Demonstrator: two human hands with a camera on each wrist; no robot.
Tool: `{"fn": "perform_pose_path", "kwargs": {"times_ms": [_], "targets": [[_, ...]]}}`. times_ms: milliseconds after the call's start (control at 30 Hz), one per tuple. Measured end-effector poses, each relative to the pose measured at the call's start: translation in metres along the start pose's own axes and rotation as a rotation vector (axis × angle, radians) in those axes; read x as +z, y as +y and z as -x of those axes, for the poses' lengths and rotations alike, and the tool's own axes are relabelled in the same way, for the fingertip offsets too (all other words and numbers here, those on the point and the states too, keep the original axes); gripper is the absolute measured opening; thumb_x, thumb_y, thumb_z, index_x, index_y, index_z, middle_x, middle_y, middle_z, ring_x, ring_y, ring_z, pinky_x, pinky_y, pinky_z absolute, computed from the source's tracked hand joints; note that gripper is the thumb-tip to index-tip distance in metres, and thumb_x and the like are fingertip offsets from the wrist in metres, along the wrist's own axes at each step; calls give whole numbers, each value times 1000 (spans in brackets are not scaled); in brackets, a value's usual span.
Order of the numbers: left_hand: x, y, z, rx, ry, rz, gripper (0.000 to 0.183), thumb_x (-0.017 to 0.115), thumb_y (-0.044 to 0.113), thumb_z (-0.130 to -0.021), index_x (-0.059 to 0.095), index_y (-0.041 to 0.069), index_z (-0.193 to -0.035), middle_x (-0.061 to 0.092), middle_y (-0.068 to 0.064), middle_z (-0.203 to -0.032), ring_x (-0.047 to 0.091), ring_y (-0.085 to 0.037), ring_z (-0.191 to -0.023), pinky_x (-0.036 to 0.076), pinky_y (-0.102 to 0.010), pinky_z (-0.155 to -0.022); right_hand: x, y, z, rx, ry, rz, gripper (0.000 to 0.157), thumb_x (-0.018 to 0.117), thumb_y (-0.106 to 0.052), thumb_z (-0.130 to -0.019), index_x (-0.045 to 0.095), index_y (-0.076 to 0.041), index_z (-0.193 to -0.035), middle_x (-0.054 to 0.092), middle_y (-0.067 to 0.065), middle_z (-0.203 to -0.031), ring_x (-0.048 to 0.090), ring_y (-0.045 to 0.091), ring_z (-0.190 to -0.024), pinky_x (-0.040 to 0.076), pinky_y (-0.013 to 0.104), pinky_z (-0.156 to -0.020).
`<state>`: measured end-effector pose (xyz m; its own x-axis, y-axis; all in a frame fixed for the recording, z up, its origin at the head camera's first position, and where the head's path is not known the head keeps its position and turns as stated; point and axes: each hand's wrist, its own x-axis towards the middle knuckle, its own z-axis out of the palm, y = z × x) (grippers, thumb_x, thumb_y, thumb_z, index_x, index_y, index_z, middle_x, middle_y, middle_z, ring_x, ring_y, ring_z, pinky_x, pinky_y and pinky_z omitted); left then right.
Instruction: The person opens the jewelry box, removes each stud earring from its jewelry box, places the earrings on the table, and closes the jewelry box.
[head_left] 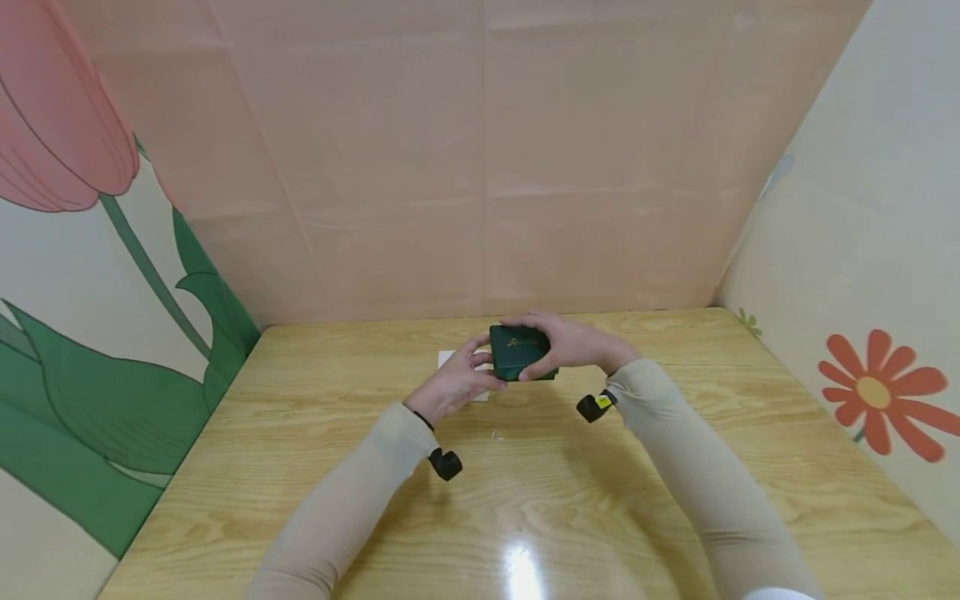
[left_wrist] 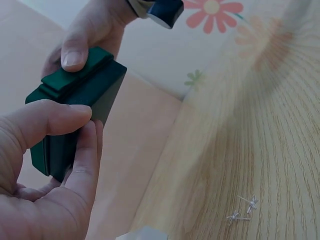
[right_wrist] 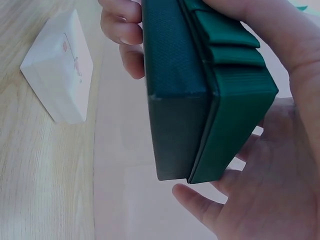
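Note:
Both hands hold a small dark green jewellery box [head_left: 512, 347] above the table. Gold script lettering crosses its top in the head view. A pleated green band [right_wrist: 232, 42] runs along one side, and its lid looks closed. My left hand [head_left: 455, 385] pinches the box's left end, thumb against its edge in the left wrist view. From the right, my right hand [head_left: 573, 343] grips it, thumb on the near side and fingers at the far side. Two tiny silvery, star-like pieces [left_wrist: 242, 210], possibly earrings, lie on the table below.
A white box [right_wrist: 62, 70] with faint printing stands on the wooden table [head_left: 315, 400], partly behind my left hand in the head view. A pink backdrop [head_left: 480, 167] rises at the table's back, with flower-printed panels on both sides.

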<state>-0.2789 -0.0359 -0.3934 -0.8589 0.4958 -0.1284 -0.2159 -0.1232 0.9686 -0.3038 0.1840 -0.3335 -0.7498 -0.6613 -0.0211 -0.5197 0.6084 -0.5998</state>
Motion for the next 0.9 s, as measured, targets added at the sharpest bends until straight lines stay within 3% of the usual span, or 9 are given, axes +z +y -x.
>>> {"fn": "perform_pose_path", "kwargs": {"times_ms": [367,567,733,900], "targets": [[0,-3,-2,-45,26,-18,87,64,-17,-81,24,18,-151,51,-16,-126,59,-23,-101,41,-51,-102,0,0,2,-7,-10,-55,84,81,-39,-77,39,-25,-148,39,11,-146,48,29,-117,44,45,-94],[-1,-5,-3,-61,37,-48,86,64,-16,-81,25,18,-150,52,-15,-128,58,-23,-104,48,-42,-92,-6,-2,6,-2,24,-101,84,81,-38,-77,38,-28,-148,37,9,-144,48,29,-113,45,43,-91],[-2,-5,-2,-56,28,-33,88,64,-16,-81,23,18,-150,51,-15,-131,57,-25,-109,46,-44,-94,-15,-3,10,-32,90,-182,82,81,-32,-78,38,-28,-148,34,10,-146,46,32,-114,45,46,-92],[-2,-4,-3,-50,38,-32,90,64,-18,-79,23,18,-151,51,-14,-130,58,-24,-106,45,-45,-95,-28,2,17,-70,227,-216,77,79,-22,-82,39,-23,-148,40,11,-140,48,30,-110,46,42,-88]]}}
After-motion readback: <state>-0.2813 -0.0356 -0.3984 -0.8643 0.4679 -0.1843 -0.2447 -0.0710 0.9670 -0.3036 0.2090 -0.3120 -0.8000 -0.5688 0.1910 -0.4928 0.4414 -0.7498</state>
